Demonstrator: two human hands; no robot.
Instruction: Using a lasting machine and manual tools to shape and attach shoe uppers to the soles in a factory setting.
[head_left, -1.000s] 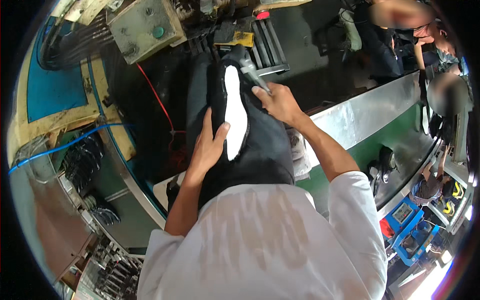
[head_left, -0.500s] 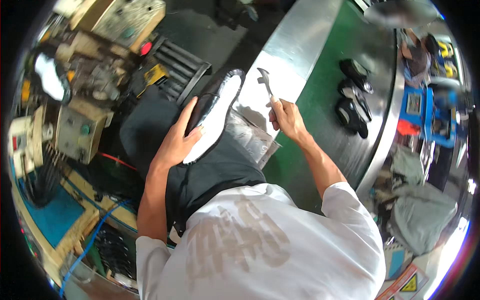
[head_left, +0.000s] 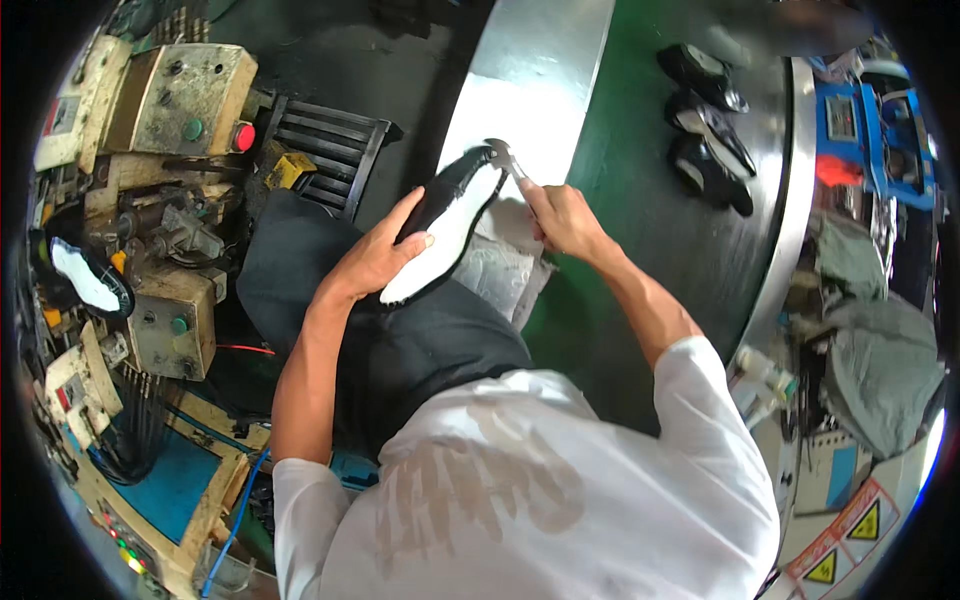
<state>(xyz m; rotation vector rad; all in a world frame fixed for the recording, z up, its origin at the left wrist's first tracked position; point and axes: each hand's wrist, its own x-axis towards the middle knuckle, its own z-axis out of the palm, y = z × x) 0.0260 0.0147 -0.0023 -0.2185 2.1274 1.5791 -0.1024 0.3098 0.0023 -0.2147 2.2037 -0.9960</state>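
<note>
A black shoe upper (head_left: pixel 447 214) lies across my lap with its white underside (head_left: pixel 440 247) facing up. My left hand (head_left: pixel 372 264) is wrapped round its side, with the thumb on the white underside. In my right hand (head_left: pixel 570 222) is the handle of a small metal hammer (head_left: pixel 507 161). The hammer's head is at the far tip of the shoe, seemingly touching it. Both forearms come up from my white shirt.
Several black shoes (head_left: pixel 707 176) lie on the green and metal bench to the right. Left stands a machine with a control box (head_left: pixel 190 98), holding another shoe (head_left: pixel 92 277). A black slatted rack (head_left: pixel 325 150) is beyond my knee. Blue equipment (head_left: pixel 875 135) sits far right.
The hammer, held apart to the right of the shoe before, is now at the shoe's tip. My right hand has moved left and slightly down. The view has shifted, too.
</note>
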